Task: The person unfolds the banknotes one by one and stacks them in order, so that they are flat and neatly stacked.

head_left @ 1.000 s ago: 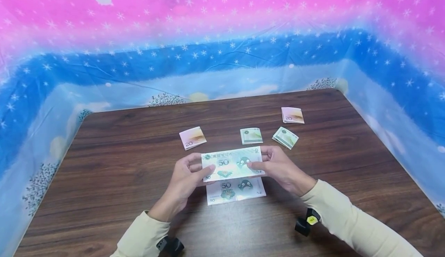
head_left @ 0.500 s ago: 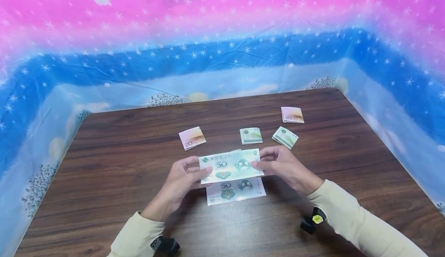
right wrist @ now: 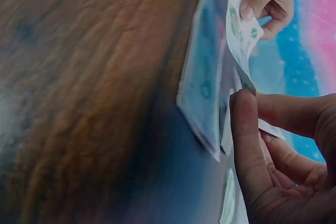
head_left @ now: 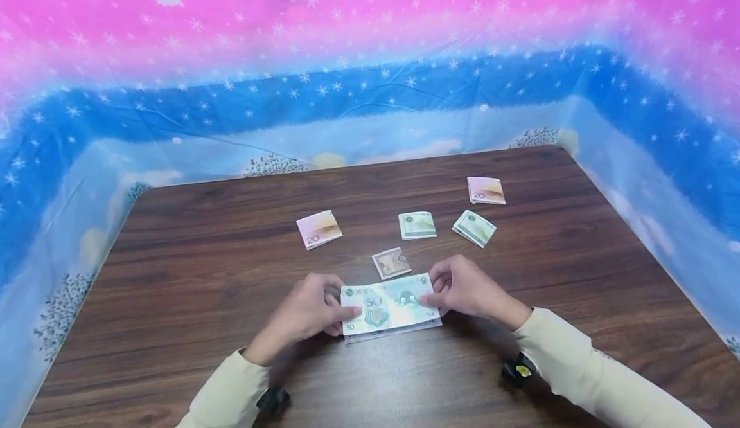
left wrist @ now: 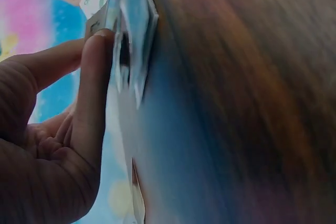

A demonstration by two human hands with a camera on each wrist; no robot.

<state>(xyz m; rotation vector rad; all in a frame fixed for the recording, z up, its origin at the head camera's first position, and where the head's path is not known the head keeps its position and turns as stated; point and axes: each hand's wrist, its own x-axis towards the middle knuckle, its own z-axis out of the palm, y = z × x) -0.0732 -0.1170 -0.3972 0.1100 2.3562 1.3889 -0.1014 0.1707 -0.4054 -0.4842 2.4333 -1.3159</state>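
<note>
Green 50 note [head_left: 390, 306] appears face-on in the head view, with its number and a cartoon figure showing, and seems there to lie almost flat on a second 50 note [head_left: 399, 332]. The right wrist view tells more: the upper note is bowed and stands clear of the lower one, which lies on the surface [head_left: 191, 299]. The left wrist view catches the notes nearly edge-on, blurred, so their number cannot be told from it.

Just beyond the upper note's far edge lies a folded brown note [head_left: 391, 263]. Farther off are a folded green note [head_left: 417, 226], a tilted folded green note [head_left: 474, 229] near it, a pink 20 note [head_left: 319, 229] to the left and another pink 20 note [head_left: 486, 191] at the back right. From the head, the upper note hides all but the near strip of the lower one.

Left hand [head_left: 306, 312] and right hand [head_left: 476, 293] each have a narrow grip, pinching opposite short ends of the upper note, thumbs on its face and fingers behind; its middle spans between them.
</note>
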